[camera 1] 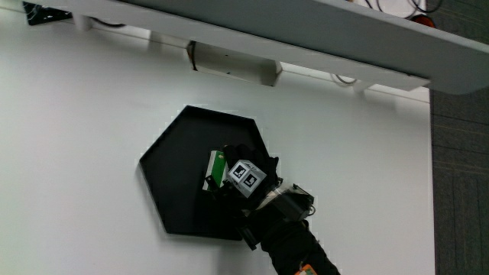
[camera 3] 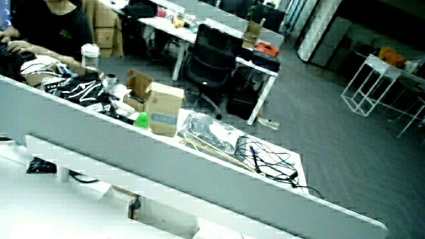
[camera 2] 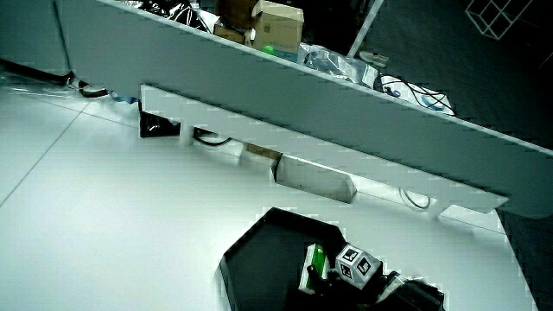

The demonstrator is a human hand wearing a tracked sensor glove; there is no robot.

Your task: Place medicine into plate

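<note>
A black hexagonal plate [camera 1: 177, 162] lies on the white table, also seen in a side view [camera 2: 263, 246]. A green-and-white medicine box [camera 1: 216, 169] stands on its edge inside the plate, in the part nearer the person. The gloved hand [camera 1: 243, 182], with a patterned cube on its back, reaches over the plate's near rim and its fingers close on the box. In a side view the box [camera 2: 313, 263] sits upright just beside the hand [camera 2: 357, 273]. One side view shows only the partition and the room, with neither plate nor hand.
A low grey partition [camera 1: 306, 34] runs along the table's edge farthest from the person. A white fixture [camera 1: 229, 63] and some cables [camera 2: 212, 136] sit at its base. White tabletop [camera 1: 76, 153] surrounds the plate.
</note>
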